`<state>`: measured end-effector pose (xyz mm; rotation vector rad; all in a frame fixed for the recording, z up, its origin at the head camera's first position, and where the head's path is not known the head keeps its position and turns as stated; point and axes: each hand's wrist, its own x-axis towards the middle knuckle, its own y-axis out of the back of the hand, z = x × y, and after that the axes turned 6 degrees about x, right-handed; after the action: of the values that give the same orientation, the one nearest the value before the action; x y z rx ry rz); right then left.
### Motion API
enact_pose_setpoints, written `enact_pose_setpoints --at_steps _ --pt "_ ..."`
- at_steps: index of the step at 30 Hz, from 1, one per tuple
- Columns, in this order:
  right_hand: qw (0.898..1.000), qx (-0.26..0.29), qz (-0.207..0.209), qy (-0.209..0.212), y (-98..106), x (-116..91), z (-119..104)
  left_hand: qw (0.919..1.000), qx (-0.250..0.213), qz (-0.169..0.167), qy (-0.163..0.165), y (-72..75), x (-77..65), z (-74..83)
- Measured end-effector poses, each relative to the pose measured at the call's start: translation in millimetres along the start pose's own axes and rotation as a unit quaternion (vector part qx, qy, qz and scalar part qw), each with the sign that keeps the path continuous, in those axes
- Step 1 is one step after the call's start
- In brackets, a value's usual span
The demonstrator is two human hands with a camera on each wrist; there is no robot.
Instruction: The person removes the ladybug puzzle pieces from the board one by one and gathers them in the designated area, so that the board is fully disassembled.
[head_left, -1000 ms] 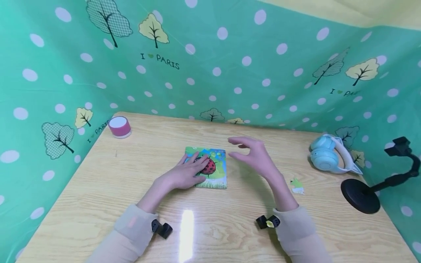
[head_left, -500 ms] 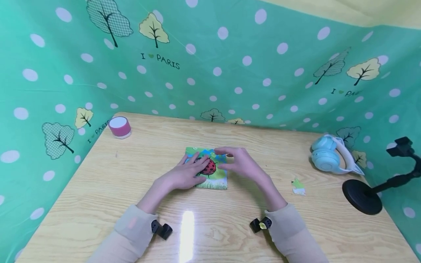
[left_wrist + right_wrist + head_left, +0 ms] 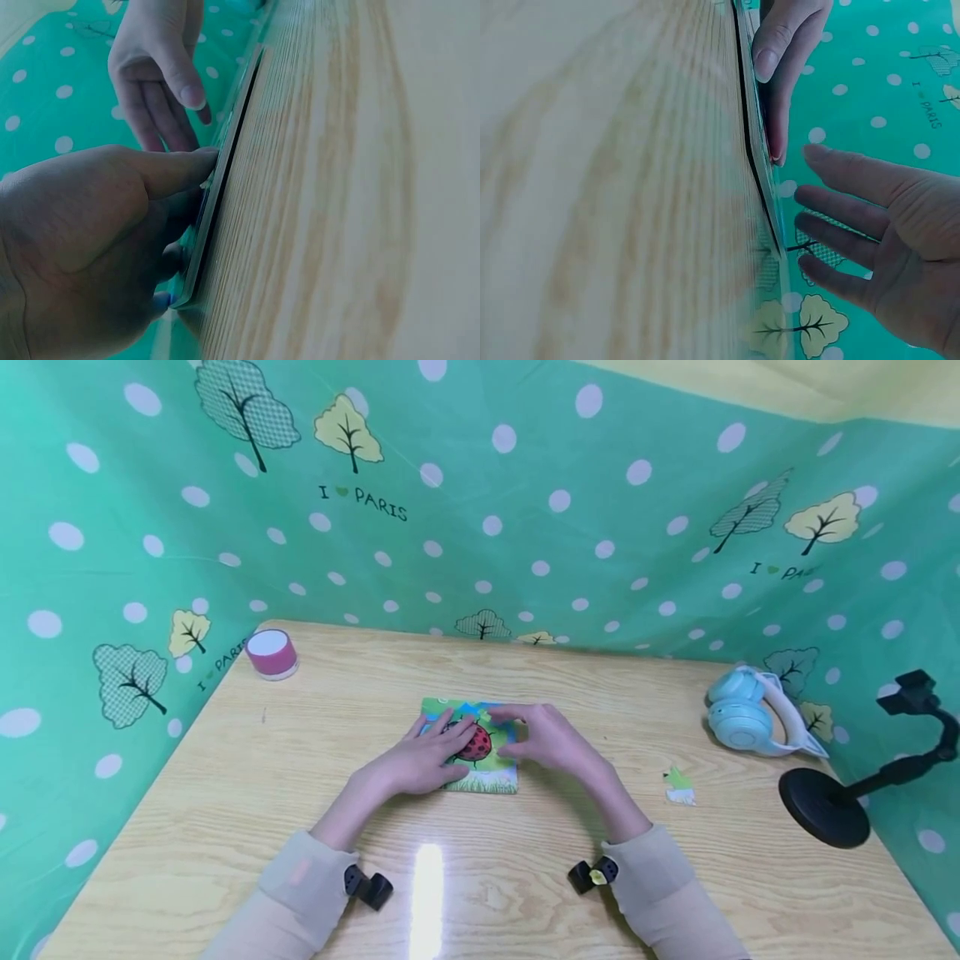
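At the far left, the table (image 3: 352,681) edge runs along the polka-dot curtain (image 3: 450,452), and a pink and white cylinder (image 3: 272,654) stands in the back corner, close to both edges. A wide stretch of wood grain lies between it and the left hand (image 3: 416,760).

That hand rests on a flat picture board (image 3: 483,779), its fingers extended and fanned over the left part, grasping nothing. The board lies flat near the middle of the table, well in from the front and back edges; its near edge shows beside the left thumb, and the red ladybug (image 3: 477,743) is partly covered.

The right hand (image 3: 551,739) hovers over the board's right edge, thumb and fingers parted and gently bent, holding nothing — the right wrist view shows a gap between its fingertips and the board.

Farther right, past more table, lies a loose green and white piece (image 3: 679,786). Beyond it, by the right edge, sit light-blue headphones (image 3: 738,718) and, nearer, a black stand (image 3: 821,807) — its arm leaning out toward the curtain.
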<state>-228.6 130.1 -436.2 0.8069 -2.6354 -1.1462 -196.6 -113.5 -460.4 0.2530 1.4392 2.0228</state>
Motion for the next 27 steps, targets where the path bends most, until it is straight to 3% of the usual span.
enact_pose_setpoints --at_steps 15,22,27 --pt "0.992 -0.123 -0.025 -0.009 -5.0 2.5 -4.2 1.0 -0.003 -0.005 -0.003 -0.3 3.7 -1.3" --pt "0.973 -0.214 -0.05 0.067 -5.4 5.8 -8.1 1.0 0.0 -0.002 0.001 2.4 1.9 -0.2" --pt "0.96 -0.246 -0.071 0.116 -5.2 8.6 -11.1 1.0 0.0 -0.004 0.003 0.8 0.5 -1.0"
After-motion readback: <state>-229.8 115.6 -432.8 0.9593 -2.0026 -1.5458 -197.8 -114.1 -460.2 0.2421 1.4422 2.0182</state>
